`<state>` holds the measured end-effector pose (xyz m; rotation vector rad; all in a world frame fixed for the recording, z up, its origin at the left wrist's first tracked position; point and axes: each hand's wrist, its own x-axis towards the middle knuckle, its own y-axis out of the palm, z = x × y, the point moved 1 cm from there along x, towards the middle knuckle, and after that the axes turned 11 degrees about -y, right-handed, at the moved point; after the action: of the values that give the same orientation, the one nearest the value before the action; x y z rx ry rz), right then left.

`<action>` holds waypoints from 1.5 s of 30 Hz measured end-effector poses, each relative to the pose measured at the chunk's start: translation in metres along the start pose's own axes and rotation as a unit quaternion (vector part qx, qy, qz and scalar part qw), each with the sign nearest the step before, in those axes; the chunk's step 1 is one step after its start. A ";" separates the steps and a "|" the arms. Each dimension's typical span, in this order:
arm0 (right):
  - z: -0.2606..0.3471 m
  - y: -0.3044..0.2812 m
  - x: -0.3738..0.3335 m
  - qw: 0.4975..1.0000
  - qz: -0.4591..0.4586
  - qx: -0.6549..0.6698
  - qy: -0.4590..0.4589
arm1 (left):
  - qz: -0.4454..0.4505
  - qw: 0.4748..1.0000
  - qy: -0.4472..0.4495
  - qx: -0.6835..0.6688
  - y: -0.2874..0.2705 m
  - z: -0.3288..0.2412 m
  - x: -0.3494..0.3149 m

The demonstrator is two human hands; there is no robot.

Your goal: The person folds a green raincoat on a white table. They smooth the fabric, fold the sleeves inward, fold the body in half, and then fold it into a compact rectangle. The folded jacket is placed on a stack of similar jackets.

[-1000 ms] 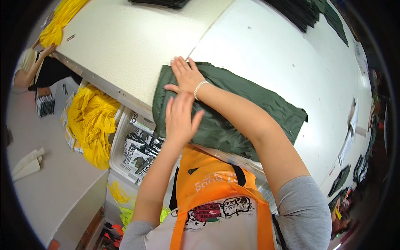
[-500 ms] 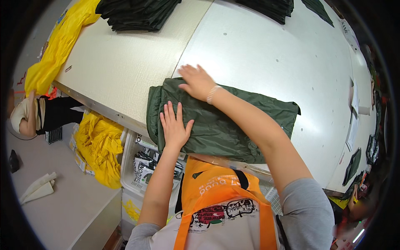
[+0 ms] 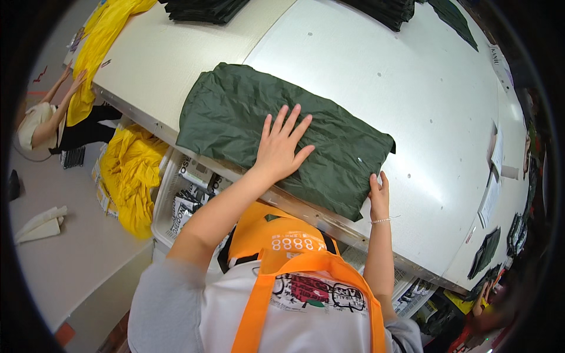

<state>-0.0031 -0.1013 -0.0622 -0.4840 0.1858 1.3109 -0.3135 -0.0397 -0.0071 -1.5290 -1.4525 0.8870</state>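
A dark green folded garment of thin, crinkled fabric (image 3: pixel 329 141) lies slantwise along the near edge of the white table. My left hand (image 3: pixel 282 144) rests flat on its middle, fingers spread and thumb out to the right. At the right end of the fabric is my right hand (image 3: pixel 379 199), upright, its thumb at the garment's edge and its fingers a little apart from the thumb. No fabric shows gripped in either hand. A small pale mark sits on the garment near its right end.
Dark folded stacks (image 3: pixel 206 9) stand at the table's far side. Yellow fabric (image 3: pixel 109 41) hangs over the left end, by another person (image 3: pixel 44 126). Below the near edge are a white crate (image 3: pixel 162 206) of packaged goods and a yellow heap (image 3: pixel 126 170). Papers (image 3: pixel 491 191) lie at the right.
My right hand has moved from the garment's far left part to its right end. My left hand has slid right to the middle. The garment's left end now lies spread wider and smoother.
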 end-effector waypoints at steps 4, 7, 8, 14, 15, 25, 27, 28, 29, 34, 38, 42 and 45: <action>0.011 0.013 -0.002 0.998 0.017 0.053 -0.030 | 0.052 0.998 -0.017 -0.028 0.050 0.036 0.009; 0.043 0.021 -0.020 0.993 -0.028 0.091 -0.075 | 0.071 0.996 -0.001 -0.060 0.065 0.039 0.016; 0.062 0.019 -0.028 0.986 -0.032 0.083 -0.143 | 0.078 0.994 0.000 -0.075 0.069 0.039 0.018; 0.236 0.051 -0.100 0.963 0.141 -0.032 -0.226 | 0.242 0.703 -0.024 -0.668 0.093 -0.008 0.000; 0.245 0.076 -0.092 0.944 0.180 -0.133 -0.243 | 0.086 0.888 0.046 -0.450 0.043 -0.020 -0.013; 0.163 0.196 0.031 0.790 0.196 -0.321 -0.485 | 0.196 0.216 -0.035 -0.956 0.099 -0.010 -0.049; 0.157 0.177 0.020 0.698 0.150 -0.383 -0.586 | 0.170 0.264 -0.029 -0.949 0.103 -0.005 -0.047; 0.146 0.169 0.014 0.653 0.131 -0.456 -0.591 | 0.154 0.295 -0.023 -0.943 0.105 -0.003 -0.046; 0.132 0.158 0.014 0.607 0.101 -0.529 -0.584 | 0.151 0.323 -0.018 -0.934 0.106 -0.008 -0.045; 0.099 0.145 0.036 0.641 0.088 -0.535 -0.543 | 0.150 0.519 -0.040 -0.840 0.108 -0.015 -0.036; 0.093 0.122 0.048 0.729 0.067 -0.475 -0.488 | 0.189 0.468 -0.264 -0.822 0.078 -0.023 -0.058; 0.087 0.106 0.042 0.737 0.074 -0.471 -0.479 | 0.144 0.369 -0.453 -0.798 0.061 0.015 -0.131; 0.089 0.105 0.019 0.725 0.066 -0.429 -0.535 | -0.023 0.617 -0.452 -0.644 0.011 -0.009 -0.131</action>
<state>-0.1105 -0.0272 -0.0157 -0.3945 -1.4485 1.5811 -0.3117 -0.1708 -0.0198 -2.0061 -3.3591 0.4749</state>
